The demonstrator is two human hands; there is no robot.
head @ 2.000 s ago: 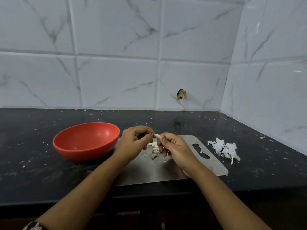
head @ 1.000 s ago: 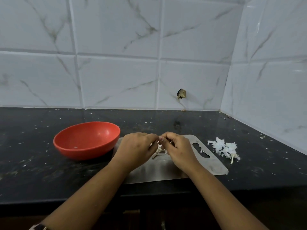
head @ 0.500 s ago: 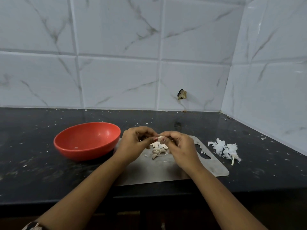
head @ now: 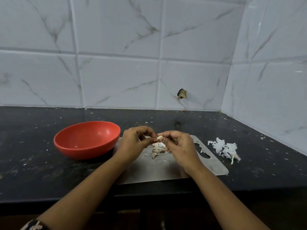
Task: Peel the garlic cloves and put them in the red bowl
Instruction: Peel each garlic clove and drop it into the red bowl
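Hands have come up off the board a bit since a second back, when they were bunched low over the pile, and now you can see the clove (head: 159, 137) between them. Closest to the camera it's just two forearms reaching in. Left hand (head: 134, 143) and right hand (head: 180, 146) meet fingertip to fingertip, both pinching that one small clove, other fingers curled in, held just above the board (head: 157, 171). Looks like mid-peel to me, though I can't tell how much skin is left on it. Right under the hands there's a little pile (head: 157, 149) of cloves and scraps on the board. The bowl (head: 79, 152) sits touching the board's left edge, with only a tiny pale bit showing inside, so most of the job looks undone. Peels (head: 224, 147) are heaped on the counter (head: 33, 163) off the board's right side. Main risk I'd guess: such a small clove in a two-handed pinch can pop out if squeezed hard, and land in the pile, where you'd mix it up with unpeeled ones, or roll off the front edge.
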